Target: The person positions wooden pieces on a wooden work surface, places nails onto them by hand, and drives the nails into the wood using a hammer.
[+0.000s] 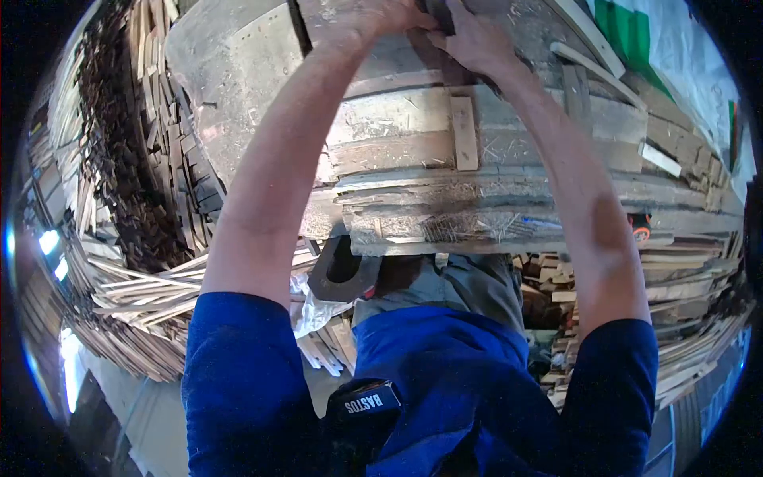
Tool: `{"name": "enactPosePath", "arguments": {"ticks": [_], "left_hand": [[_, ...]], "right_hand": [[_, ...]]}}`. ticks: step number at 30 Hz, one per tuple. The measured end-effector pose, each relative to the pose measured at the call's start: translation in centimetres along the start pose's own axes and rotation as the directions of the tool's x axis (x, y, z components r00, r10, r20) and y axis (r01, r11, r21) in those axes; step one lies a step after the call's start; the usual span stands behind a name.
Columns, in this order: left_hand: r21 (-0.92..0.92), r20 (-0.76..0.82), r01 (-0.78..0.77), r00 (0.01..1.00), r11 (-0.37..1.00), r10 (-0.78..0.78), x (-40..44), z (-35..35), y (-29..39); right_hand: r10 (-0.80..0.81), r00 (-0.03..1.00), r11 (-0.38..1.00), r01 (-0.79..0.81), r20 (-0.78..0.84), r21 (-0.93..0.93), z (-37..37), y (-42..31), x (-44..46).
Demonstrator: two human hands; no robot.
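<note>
Both my arms reach to the far side of a worn wooden bench (397, 115) strewn with sawdust and chips. My left hand (389, 16) is at the top edge of the view, its fingers bent and partly cut off. Close to its right is my right hand (477, 44), its fingers curled inward. Between them is a dark object (439, 14), mostly cut off, so its kind cannot be told; both hands appear closed against it. A short wooden slat (465, 133) lies on the bench nearer to me, apart from both hands.
Loose strips (596, 75) and a pale offcut (660, 159) lie on the right. An orange-black tape measure (640, 226) sits near the front right. A dark U-shaped piece (343, 274) juts from the front edge. Wood scraps (143, 310) are heaped left; more wood (675, 278) is stacked right.
</note>
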State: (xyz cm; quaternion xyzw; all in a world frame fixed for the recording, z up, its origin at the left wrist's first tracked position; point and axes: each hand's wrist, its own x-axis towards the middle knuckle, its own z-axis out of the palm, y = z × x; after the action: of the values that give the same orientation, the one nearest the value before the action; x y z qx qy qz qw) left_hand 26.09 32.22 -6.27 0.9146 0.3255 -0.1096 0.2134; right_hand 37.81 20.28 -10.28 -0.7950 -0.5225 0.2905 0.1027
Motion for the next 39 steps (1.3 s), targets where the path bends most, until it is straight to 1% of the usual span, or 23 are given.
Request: {"name": "enactPosePath", "arguments": {"ticks": [2,5,7,9,11,13,16,21,23,24,26,27,29,30,31,32,33,34,35,36,37,38,39], "left_hand": [[0.096,-0.019,-0.013,1.000,0.995,0.015,1.0,0.7,-0.2],[0.069,-0.022,-0.021,1.000,0.997,0.022,0.6,0.7,0.0],[0.061,-0.035,-0.021,0.999,0.998,0.023,0.6,0.4,-0.1],[0.091,-0.055,-0.028,0.998,0.995,0.033,0.5,0.6,-0.3],[0.107,-0.067,-0.042,0.997,0.993,0.050,0.8,1.0,-0.4],[0.091,-0.067,-0.022,0.997,0.996,0.028,0.7,1.0,-0.4],[0.086,-0.066,-0.017,0.998,0.996,0.022,0.9,1.4,-0.4],[0.104,-0.065,0.008,0.998,0.995,-0.001,0.4,1.1,-0.2],[0.102,-0.071,0.022,0.997,0.995,-0.015,0.4,1.1,-0.7],[-0.017,-0.109,-0.086,0.990,0.996,0.084,0.1,1.5,-1.6],[-0.228,-0.230,-0.306,0.939,0.924,0.254,-0.4,2.3,-3.3],[-0.223,-0.249,-0.295,0.939,0.929,0.238,-0.7,2.3,-3.2],[-0.006,-0.323,-0.254,0.916,0.967,0.239,-1.0,2.2,-2.1],[0.100,-0.356,-0.212,0.905,0.972,0.234,-1.2,2.2,-2.3],[0.102,-0.384,-0.185,0.899,0.977,0.210,-1.1,1.8,-2.8],[-0.246,-0.349,-0.232,0.927,0.941,0.137,-0.3,1.5,-3.7],[-0.565,-0.289,-0.248,0.953,0.787,0.093,0.6,1.3,-4.7],[-0.814,-0.217,-0.226,0.973,0.535,0.081,1.1,1.4,-5.5],[-0.810,-0.230,-0.232,0.970,0.539,0.071,0.9,2.0,-6.3],[-0.670,-0.383,-0.230,0.922,0.705,-0.063,0.6,3.2,-7.5],[-0.511,-0.538,-0.173,0.828,0.842,-0.157,0.0,4.0,-8.5],[-0.348,-0.682,-0.067,0.702,0.935,-0.204,-0.4,4.7,-9.7],[-0.348,-0.677,-0.060,0.706,0.935,-0.207,-0.8,4.4,-10.3]], "right_hand": [[0.024,1.000,1.000,-0.024,0.014,0.015,0.2,0.3,0.1],[0.031,0.999,0.999,-0.032,0.024,0.038,0.5,0.5,0.0],[0.019,0.999,1.000,-0.019,0.026,0.004,0.5,0.4,0.1],[0.019,1.000,1.000,-0.019,0.021,-0.012,1.2,1.1,0.6],[0.000,0.999,1.000,-0.001,-0.033,-0.016,3.8,2.5,1.9],[-0.006,0.998,1.000,0.005,-0.063,-0.015,3.9,2.6,2.0],[0.002,1.000,1.000,-0.002,-0.016,0.014,1.1,0.9,0.3],[0.024,1.000,1.000,-0.024,-0.008,-0.019,1.7,1.1,0.7],[0.029,1.000,0.999,-0.029,0.004,0.018,1.3,1.0,0.5],[0.028,1.000,0.999,-0.028,0.012,0.036,1.3,0.9,0.4],[0.015,1.000,1.000,-0.014,-0.008,0.019,1.5,1.0,0.2],[0.007,1.000,1.000,-0.007,-0.025,0.009,1.9,1.2,0.2],[-0.054,0.997,0.998,0.053,-0.053,-0.029,2.0,1.2,0.8],[-0.051,0.998,0.999,0.050,-0.044,-0.021,2.0,1.2,0.7],[-0.040,0.999,0.999,0.040,-0.035,-0.010,2.0,1.2,0.4],[-0.023,0.999,1.000,0.023,-0.033,0.004,1.8,1.2,0.6],[-0.046,0.998,0.999,0.046,-0.042,-0.006,1.6,1.1,0.7],[-0.031,0.999,0.999,0.030,-0.024,-0.011,1.5,1.0,0.7],[-0.012,1.000,1.000,0.012,-0.004,-0.014,1.4,0.9,0.6],[0.010,1.000,1.000,-0.009,0.016,-0.014,1.4,0.8,0.6],[0.000,1.000,1.000,0.000,0.014,-0.012,1.6,1.0,0.7],[-0.010,1.000,1.000,0.009,-0.020,-0.021,1.9,1.3,0.9],[-0.016,0.999,0.999,0.014,-0.049,-0.031,2.2,1.4,1.0]]}}
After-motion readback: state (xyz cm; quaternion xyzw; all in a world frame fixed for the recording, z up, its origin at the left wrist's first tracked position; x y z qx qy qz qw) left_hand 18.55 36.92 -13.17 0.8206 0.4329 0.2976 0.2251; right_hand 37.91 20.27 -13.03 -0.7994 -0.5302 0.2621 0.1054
